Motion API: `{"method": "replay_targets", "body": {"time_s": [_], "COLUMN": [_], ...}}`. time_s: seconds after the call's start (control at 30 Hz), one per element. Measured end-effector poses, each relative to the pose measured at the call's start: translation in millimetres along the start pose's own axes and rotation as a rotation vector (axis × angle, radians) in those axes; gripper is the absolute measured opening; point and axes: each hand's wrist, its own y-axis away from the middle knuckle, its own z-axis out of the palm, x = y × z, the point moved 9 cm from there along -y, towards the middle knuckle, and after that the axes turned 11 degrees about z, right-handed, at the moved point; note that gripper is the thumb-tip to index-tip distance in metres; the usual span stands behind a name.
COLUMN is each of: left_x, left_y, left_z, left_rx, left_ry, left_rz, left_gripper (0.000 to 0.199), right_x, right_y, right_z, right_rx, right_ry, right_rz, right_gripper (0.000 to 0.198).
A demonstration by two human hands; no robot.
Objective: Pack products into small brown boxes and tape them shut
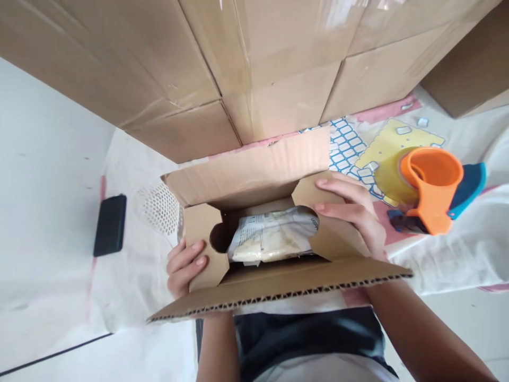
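Note:
An open cardboard box (pixel 278 271) is in front of me, its long near and far flaps spread outward. Its two short end flaps, each with a rounded cutout, lean inward over the opening. My left hand (pixel 184 267) grips the left end, fingertips curled over the left short flap (pixel 204 220). At the other end, my right hand (pixel 358 209) holds the box with two fingers lying across the right short flap (pixel 338 233). Both thumbs are hidden. Inside lies a white plastic packet (pixel 274 236) with printed text, touched by neither hand.
Large taped cartons (pixel 270 69) stand along the far side. A white perforated skimmer (pixel 159 212) lies left of the box, and a black phone-like slab (pixel 110 225) farther left. An orange tape dispenser (pixel 435 185) with a yellowish roll rests on the printed cloth at right.

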Motion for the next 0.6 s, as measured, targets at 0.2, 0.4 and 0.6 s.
{"method": "replay_targets", "body": {"time_s": [0.2,0.4,0.6], "left_x": [7.3,-2.2,-0.5], "left_y": [4.6,-0.3,-12.3], "left_z": [7.3,11.2,22.3], "left_rx": [0.129,-0.105,-0.328], "left_ry": [0.239,0.366,0.352], "left_rz": [-0.231,-0.400,-0.383], "left_gripper": [0.051,0.066,0.073], "right_x": [2.6,8.6,25.8], "right_y": [-0.4,-1.3,-5.4], "right_z": [1.2,4.7,10.8], "right_rx": [0.023,-0.023,-0.179], "right_ry": [-0.109,-0.257,-0.360], "right_rz": [0.046,0.191,0.239], "right_gripper": [0.047,0.058,0.073]}}
